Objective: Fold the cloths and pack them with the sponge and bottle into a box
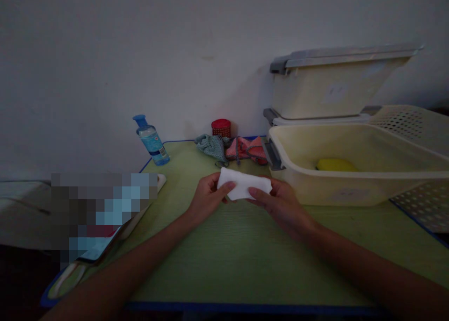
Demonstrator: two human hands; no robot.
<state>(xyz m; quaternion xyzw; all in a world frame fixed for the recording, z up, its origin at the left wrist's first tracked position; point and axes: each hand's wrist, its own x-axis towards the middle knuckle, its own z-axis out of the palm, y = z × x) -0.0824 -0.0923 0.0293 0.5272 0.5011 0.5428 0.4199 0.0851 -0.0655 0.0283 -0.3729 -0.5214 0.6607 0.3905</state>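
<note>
At the far left of the green table (210, 260), we see a screen device (96, 251), propped at a slant and largely lost under blurred squares; a pale strap or cable (65, 281) loops below it, near the table's blue edge; farther back stands a blue bottle (151, 141), which looks tilted in our view.

Next comes our left hand (206, 192), its fingers closed on the left end of a white folded piece (242, 178), thumb on the near face; whether this piece is cloth or paper we cannot tell; it is held up between our two hands, over the middle of the table; beyond it lie a grey-blue fabric bundle (210, 146), a red-topped round container (221, 128) behind that, and a pink fabric bundle (245, 149) just beside; our right hand (280, 202) pinches the right end of the white piece, thumb in front and fingers mostly hidden behind.

To the right sits an open cream bin (326, 190) with a yellow item (336, 165) inside; a lidded bin (315, 94) rises behind it; at the far right we make out a perforated basket (403, 120), partly hidden by the open bin.
</note>
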